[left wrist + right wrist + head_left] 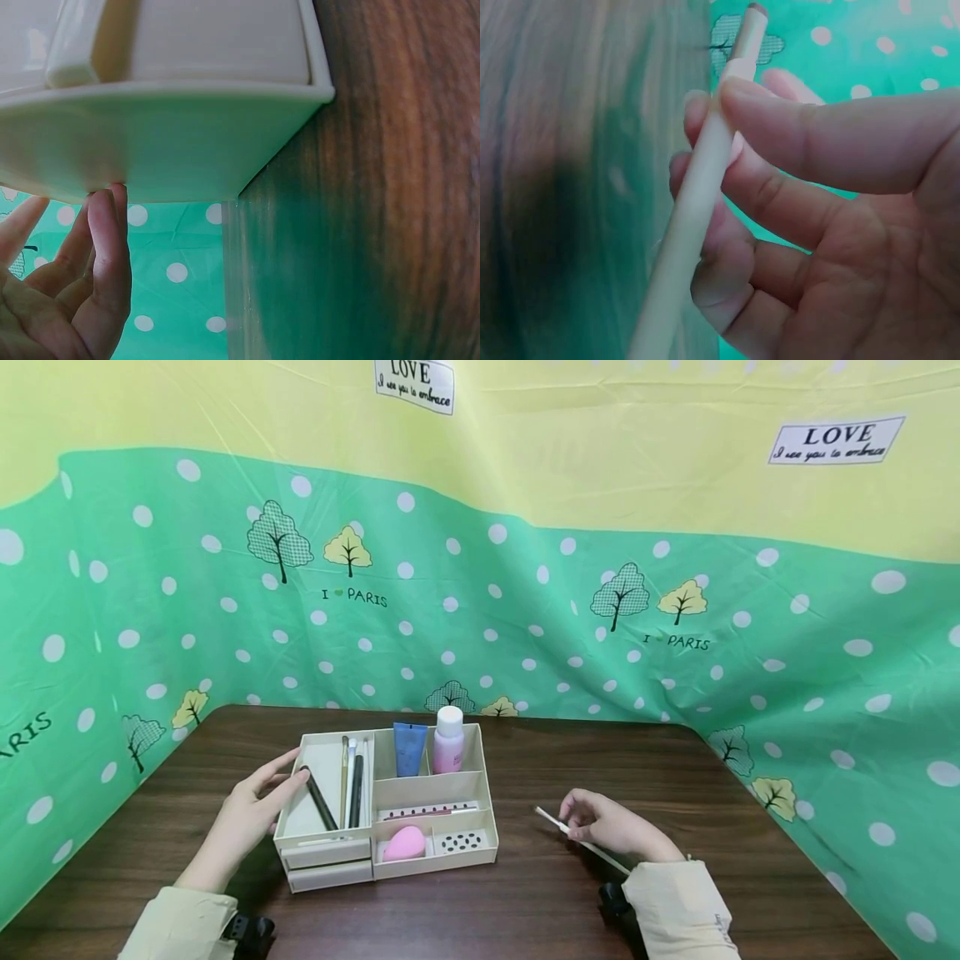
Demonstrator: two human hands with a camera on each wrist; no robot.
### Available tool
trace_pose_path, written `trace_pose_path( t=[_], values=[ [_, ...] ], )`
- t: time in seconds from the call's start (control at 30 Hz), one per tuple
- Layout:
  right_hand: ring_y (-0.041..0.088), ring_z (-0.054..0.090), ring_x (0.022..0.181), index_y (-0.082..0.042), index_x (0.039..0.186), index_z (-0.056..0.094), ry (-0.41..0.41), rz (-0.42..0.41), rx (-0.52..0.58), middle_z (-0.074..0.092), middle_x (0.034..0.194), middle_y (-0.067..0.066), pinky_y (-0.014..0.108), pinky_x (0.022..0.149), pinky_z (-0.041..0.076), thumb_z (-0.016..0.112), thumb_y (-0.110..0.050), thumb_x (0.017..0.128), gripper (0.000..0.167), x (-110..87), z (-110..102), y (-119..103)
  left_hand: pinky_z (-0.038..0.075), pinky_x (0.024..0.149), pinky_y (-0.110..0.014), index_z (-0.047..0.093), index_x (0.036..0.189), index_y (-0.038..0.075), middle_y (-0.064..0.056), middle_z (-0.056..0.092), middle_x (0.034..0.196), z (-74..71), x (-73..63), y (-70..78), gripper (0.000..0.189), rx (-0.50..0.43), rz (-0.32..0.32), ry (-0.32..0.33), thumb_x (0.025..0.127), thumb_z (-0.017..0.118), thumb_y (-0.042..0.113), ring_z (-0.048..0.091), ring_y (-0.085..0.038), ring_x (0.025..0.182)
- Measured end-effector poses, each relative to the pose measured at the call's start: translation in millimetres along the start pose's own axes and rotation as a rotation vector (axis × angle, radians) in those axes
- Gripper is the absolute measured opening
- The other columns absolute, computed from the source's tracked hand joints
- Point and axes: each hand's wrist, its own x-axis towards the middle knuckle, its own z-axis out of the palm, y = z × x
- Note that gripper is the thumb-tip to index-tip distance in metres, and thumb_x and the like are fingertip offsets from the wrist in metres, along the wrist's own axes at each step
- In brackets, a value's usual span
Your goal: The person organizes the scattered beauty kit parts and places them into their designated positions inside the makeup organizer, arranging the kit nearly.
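Note:
My left hand rests at the left side of a cream desktop organizer. Its fingertips touch the outside wall, also seen in the left wrist view, and the thumb lies at the rim by a black pen. To the right, above the table, my right hand pinches a slim white makeup brush between thumb and fingers. The brush has a small brownish tip and points up and left in the head view. Beside the black pen, several slim brushes and pencils lie in the organizer's left tray.
The organizer's right compartments hold a blue tube, a pink bottle with a white cap, a dotted strip, a pink makeup sponge and a black-spotted piece. A patterned cloth hangs behind the brown wooden table.

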Motion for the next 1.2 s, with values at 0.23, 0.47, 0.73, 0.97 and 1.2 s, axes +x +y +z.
trace_pose_path(
  t=[0.23,0.47,0.73,0.97,1.2],
  values=[
    [0.012,0.054,0.077,0.007,0.104,0.060,0.006,-0.078,0.023,0.063,0.091,0.016,0.022,0.063,0.042,0.058,-0.001,0.096,0.012,-0.2,0.9,-11.4,0.056,0.064,-0.029,0.037,0.154,0.014,-0.030,0.050,0.139,-0.3,-0.2,-0.3,0.065,0.009,0.006,0.002,0.100,0.054,0.047,0.063,-0.012,0.089],
    [0.013,0.061,0.080,0.011,0.114,0.062,-0.008,-0.061,0.115,0.067,0.100,0.022,0.024,0.066,0.050,0.056,-0.006,0.099,0.023,1.9,5.0,-23.7,0.056,0.063,-0.029,0.037,0.154,0.013,-0.031,0.050,0.139,-0.1,-0.8,0.1,0.065,0.010,0.007,-0.001,0.100,0.054,0.046,0.062,-0.010,0.087],
    [0.012,0.066,0.081,0.008,0.113,0.066,0.092,-0.032,0.218,0.072,0.105,0.020,0.025,0.069,0.055,0.062,-0.011,0.097,0.025,3.3,9.6,-36.3,0.055,0.062,-0.028,0.036,0.154,0.014,-0.030,0.050,0.139,-1.4,-0.4,1.4,0.066,0.027,0.008,0.000,0.100,0.054,0.048,0.060,-0.011,0.087],
    [0.010,0.067,0.078,0.010,0.115,0.066,0.153,-0.041,0.274,0.075,0.098,0.009,0.024,0.068,0.055,0.066,-0.014,0.095,0.031,3.3,14.0,-46.6,0.054,0.063,-0.028,0.034,0.155,0.015,-0.030,0.048,0.141,-2.2,-0.3,1.1,0.068,0.040,-0.004,-0.006,0.100,0.053,0.050,0.060,-0.012,0.089],
    [0.009,0.068,0.079,0.012,0.116,0.065,0.170,-0.075,0.305,0.073,0.105,0.020,0.027,0.071,0.056,0.065,-0.011,0.095,0.030,5.2,22.2,-56.1,0.055,0.064,-0.028,0.036,0.154,0.015,-0.030,0.048,0.141,-0.7,-0.4,2.5,0.067,0.040,-0.005,0.001,0.100,0.054,0.049,0.062,-0.017,0.095]
  ],
)
